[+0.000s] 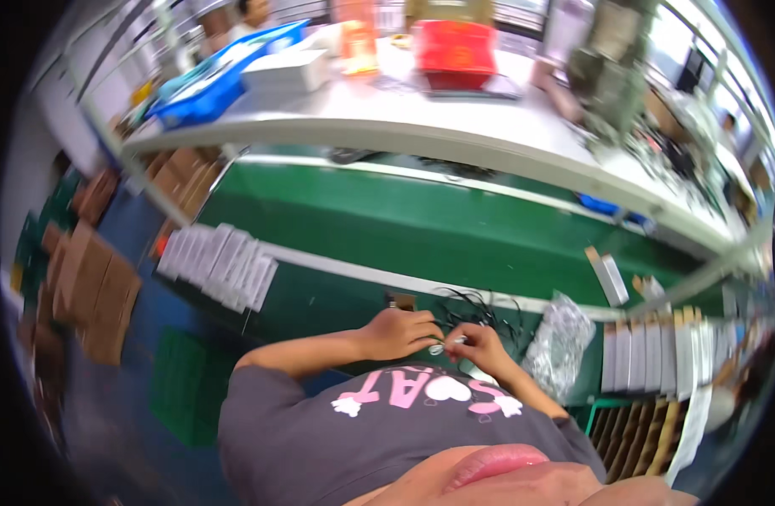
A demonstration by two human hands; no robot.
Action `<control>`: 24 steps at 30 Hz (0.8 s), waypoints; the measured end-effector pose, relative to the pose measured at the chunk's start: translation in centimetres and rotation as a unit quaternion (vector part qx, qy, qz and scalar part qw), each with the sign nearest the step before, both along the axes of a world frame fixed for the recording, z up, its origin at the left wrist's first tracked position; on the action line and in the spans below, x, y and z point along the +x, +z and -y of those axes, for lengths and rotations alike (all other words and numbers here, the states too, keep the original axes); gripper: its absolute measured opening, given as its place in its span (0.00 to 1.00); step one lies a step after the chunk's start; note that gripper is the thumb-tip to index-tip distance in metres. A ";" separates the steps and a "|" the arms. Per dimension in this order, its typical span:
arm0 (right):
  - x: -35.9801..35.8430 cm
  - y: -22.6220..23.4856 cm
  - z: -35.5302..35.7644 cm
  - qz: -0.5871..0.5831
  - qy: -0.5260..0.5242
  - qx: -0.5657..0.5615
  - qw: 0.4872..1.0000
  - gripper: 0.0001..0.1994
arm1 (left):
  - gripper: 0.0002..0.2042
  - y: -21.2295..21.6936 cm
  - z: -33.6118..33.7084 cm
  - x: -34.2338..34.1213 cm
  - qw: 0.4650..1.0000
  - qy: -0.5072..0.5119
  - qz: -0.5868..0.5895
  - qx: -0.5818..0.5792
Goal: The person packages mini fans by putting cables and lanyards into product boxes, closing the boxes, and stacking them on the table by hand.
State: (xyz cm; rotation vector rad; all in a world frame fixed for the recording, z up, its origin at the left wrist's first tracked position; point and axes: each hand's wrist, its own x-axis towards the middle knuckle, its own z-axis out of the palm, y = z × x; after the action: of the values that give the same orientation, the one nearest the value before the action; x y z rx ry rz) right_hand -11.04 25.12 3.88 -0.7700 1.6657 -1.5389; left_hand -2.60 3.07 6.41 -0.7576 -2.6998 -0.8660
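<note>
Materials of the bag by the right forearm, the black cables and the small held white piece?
Bag: seemingly thin clear plastic, glossy with crinkled highlights. Black cables: probably plastic or rubber sheathing, smooth-looking in thin loops. Small white piece: perhaps plastic from its paleness; finish too blurred to tell.

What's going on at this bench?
The left hand and right hand are close together, fingers at a small white piece, too small to identify. Black cables lie just beyond them; a crinkled clear plastic bag is to the right. White boxes lie in a row at far left.
</note>
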 end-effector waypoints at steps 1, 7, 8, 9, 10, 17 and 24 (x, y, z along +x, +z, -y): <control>0.1 0.5 -0.2 0.048 0.030 -0.029 0.998 0.02 | 0.07 -0.1 -0.3 0.2 1.000 0.007 -0.024 -0.015; 0.4 0.6 -0.7 0.160 0.016 -0.097 0.982 0.03 | 0.08 1.9 -0.9 -0.2 0.997 -0.032 -0.071 -0.023; 0.5 0.6 -0.7 0.186 0.027 -0.114 0.976 0.03 | 0.09 2.0 -1.0 -0.1 0.996 -0.035 -0.077 -0.017; 0.6 0.6 -0.8 0.185 0.019 -0.116 0.976 0.03 | 0.09 1.9 -1.2 0.0 0.996 -0.043 -0.076 -0.017; 0.8 0.6 -1.0 0.192 0.025 -0.125 0.973 0.03 | 0.08 1.7 -1.5 0.1 0.996 -0.038 -0.085 0.000; 1.8 1.6 -1.5 0.065 -0.099 -0.197 0.973 0.03 | 0.07 -0.4 -4.9 -0.2 0.972 0.080 -0.056 0.214; 0.6 3.5 -2.6 -0.088 -0.139 -0.193 0.967 0.06 | 0.07 2.9 -5.8 -1.2 0.836 0.023 0.320 0.446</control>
State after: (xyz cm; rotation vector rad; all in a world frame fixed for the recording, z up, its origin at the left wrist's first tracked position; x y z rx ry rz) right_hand -10.48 27.74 7.38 -0.9241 1.6741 -2.0855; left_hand -3.84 8.92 9.32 -0.1772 -2.2370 -2.4366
